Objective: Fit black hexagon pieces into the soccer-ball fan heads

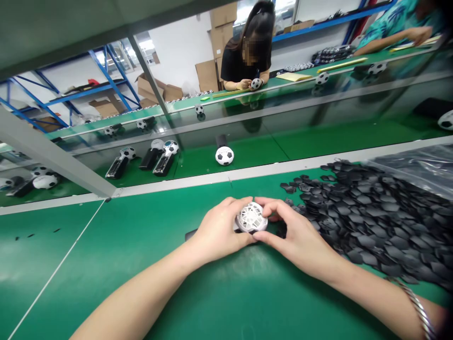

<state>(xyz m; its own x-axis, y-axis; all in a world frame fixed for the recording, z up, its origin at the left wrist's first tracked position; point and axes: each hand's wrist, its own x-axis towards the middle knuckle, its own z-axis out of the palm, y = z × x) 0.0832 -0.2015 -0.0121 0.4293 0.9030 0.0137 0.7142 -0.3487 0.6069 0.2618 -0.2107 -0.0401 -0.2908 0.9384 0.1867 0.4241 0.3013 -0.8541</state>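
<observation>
A round white openwork piece (252,217), shaped like half a football, is held between my two hands above the green table (141,245). My left hand (222,229) grips its left side with thumb and fingers, and a dark handle (191,234) sticks out behind that hand. On the other side, my right hand (295,231) has thumb and fingertips closed on the rim of the same piece. A heap of black pentagonal pieces (368,208) lies to the right, near my right hand.
Beyond the white rail (198,178), a green conveyor (198,165) carries football-headed devices (224,155) with dark handles. A clear plastic bag (421,165) lies at the right. A person (247,52) across the line holds a ball; another person's arm (385,43) shows at upper right.
</observation>
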